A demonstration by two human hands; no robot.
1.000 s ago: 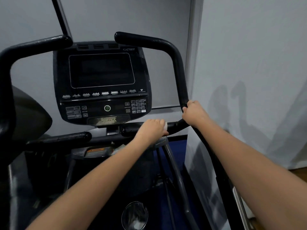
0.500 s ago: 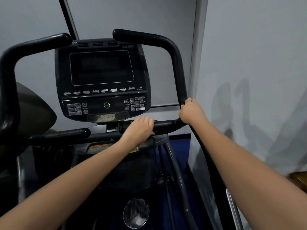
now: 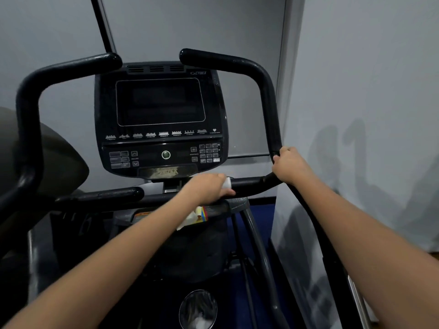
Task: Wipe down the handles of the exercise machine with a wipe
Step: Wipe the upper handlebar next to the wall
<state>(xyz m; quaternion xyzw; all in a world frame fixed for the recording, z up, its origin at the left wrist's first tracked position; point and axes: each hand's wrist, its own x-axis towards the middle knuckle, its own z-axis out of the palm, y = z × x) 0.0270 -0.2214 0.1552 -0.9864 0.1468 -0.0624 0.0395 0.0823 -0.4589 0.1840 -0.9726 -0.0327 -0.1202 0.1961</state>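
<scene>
A black exercise machine stands in front of me with a dark console (image 3: 161,119) in the middle. My left hand (image 3: 209,188) grips the short lower right handle (image 3: 249,184) with a white wipe (image 3: 227,182) wrapped round the bar; only the wipe's edge shows past my knuckles. My right hand (image 3: 288,165) grips the tall right handle (image 3: 268,103) where it bends down toward the lower bar. The tall left handle (image 3: 31,103) and the short lower left handle (image 3: 111,193) are untouched.
A grey wall (image 3: 368,91) runs close along the right of the machine. A colourful packet (image 3: 197,216) lies on the tray under the console. A round cup holder (image 3: 198,309) sits low in the middle, above a blue floor (image 3: 263,224).
My left hand has slid along the lower right handle, first left toward the console, then right again, and the wipe's white edge shows once more. My right hand keeps its hold.
</scene>
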